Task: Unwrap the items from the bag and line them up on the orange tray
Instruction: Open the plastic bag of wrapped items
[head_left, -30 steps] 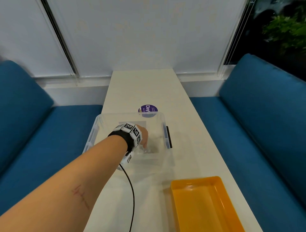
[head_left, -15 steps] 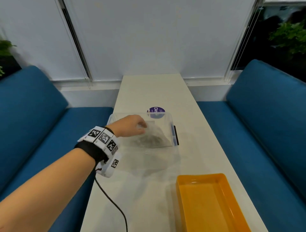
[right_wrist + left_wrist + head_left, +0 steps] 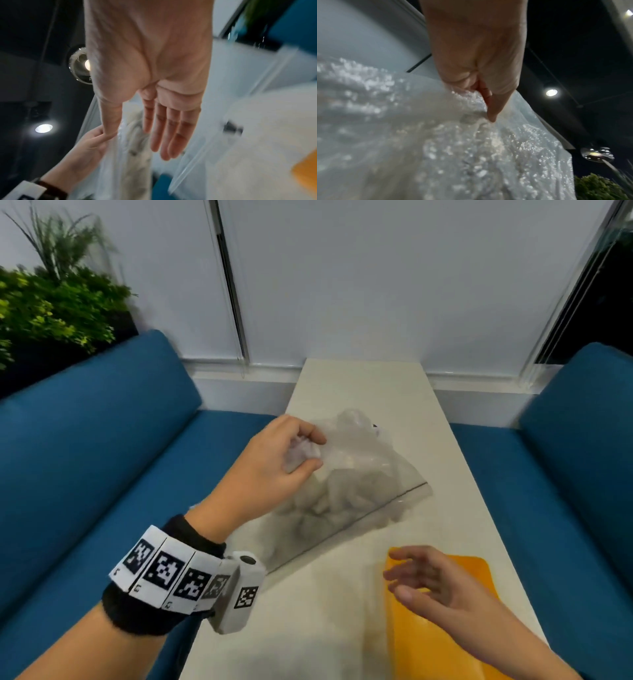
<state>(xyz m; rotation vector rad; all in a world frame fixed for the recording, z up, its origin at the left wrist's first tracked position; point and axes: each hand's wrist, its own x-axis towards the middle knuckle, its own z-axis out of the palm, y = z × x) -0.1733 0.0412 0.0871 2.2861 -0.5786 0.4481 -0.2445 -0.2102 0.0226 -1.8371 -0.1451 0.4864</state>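
A clear plastic bag [image 3: 346,491] full of bubble-wrapped items hangs above the white table, tilted down to the right. My left hand [image 3: 313,451] grips its bunched top corner, thumb and fingers curled round the plastic. The left wrist view shows that hand [image 3: 481,92] pinching the crinkled bag [image 3: 453,148] close up. My right hand [image 3: 397,577] hovers with fingers spread and holds nothing, just below the bag's lower edge and over the far end of the orange tray [image 3: 445,628]. In the right wrist view its straight fingers [image 3: 163,135] point at the bag [image 3: 133,155].
The white table [image 3: 363,392] runs away from me between two blue sofas [image 3: 102,457]. A black latch [image 3: 233,127] of the clear box shows beyond the bag. A plant [image 3: 51,302] stands at the far left behind the sofa. White blinds cover the window ahead.
My left hand has lifted the bag up out of the clear box and toward me. My right hand has come into view over the tray.
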